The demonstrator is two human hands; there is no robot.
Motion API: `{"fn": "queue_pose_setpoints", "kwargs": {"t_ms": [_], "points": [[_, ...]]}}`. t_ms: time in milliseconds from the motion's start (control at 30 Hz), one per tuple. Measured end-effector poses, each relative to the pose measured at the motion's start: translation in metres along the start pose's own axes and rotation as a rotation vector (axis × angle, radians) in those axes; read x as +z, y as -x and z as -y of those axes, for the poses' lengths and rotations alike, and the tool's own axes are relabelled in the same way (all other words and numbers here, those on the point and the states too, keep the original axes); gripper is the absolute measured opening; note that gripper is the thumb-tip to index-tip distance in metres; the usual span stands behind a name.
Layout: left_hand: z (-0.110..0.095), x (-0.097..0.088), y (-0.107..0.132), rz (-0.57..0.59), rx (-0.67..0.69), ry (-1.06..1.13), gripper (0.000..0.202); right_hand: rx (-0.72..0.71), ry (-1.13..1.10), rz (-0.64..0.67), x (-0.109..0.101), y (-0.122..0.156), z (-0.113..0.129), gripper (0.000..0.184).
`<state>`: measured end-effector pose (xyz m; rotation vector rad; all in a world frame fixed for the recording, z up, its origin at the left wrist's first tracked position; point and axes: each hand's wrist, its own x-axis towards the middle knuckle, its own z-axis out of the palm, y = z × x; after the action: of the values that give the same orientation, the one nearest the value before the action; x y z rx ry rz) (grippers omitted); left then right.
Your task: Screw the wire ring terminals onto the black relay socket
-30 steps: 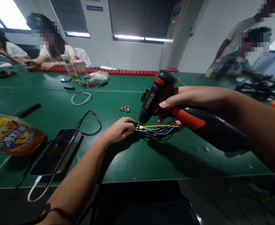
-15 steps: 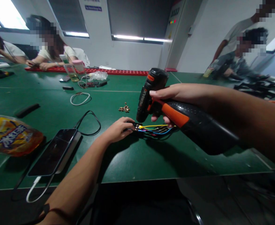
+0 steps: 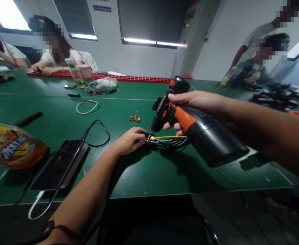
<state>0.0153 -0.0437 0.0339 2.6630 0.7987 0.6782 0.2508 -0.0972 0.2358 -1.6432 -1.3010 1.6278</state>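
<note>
My right hand (image 3: 182,112) is wrapped round the grip of a black and orange cordless drill (image 3: 210,139). The drill points down and to the left, its thin bit just above a small dark part with coloured wires (image 3: 169,140). My left hand (image 3: 132,140) is closed on the left end of that part, holding it against the table. Yellow, blue and dark wires run from it to the right, partly behind the drill. A small pile of brass-coloured screws (image 3: 136,118) lies just beyond my left hand.
On the green table (image 3: 139,177) a phone (image 3: 57,165) with a white cable lies left of my forearm, beside an orange snack bag (image 3: 14,146). A looped black cable (image 3: 95,134) and a white one (image 3: 87,107) lie farther off. Several people sit or stand around the table.
The drill has tilted and its top has shifted right and away, so its bit and a black object behind it now show. My left hand has stayed in place.
</note>
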Motion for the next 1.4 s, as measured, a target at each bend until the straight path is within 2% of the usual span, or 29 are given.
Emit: {"fn": "queue_pose_setpoints", "kwargs": {"t_ms": [133, 367, 667, 1200, 1400], "points": [[0.000, 0.000, 0.000, -0.003, 0.003, -0.008, 0.017, -0.008, 0.001, -0.012, 0.001, 0.000, 0.000, 0.038], [-0.002, -0.001, -0.001, 0.006, -0.014, 0.003, 0.019, -0.011, 0.137, 0.120, 0.002, 0.000, 0.003, 0.035], [-0.001, -0.002, 0.000, -0.006, -0.010, -0.006, 0.019, -0.160, 0.297, 0.278, 0.007, 0.008, 0.011, 0.030], [-0.007, -0.001, -0.001, -0.037, -0.038, 0.006, 0.019, -0.116, 0.262, 0.310, 0.006, 0.004, 0.004, 0.036], [-0.021, -0.008, -0.002, -0.066, -0.053, -0.175, 0.024, -0.057, 0.228, 0.281, 0.006, 0.004, 0.005, 0.035]]}}
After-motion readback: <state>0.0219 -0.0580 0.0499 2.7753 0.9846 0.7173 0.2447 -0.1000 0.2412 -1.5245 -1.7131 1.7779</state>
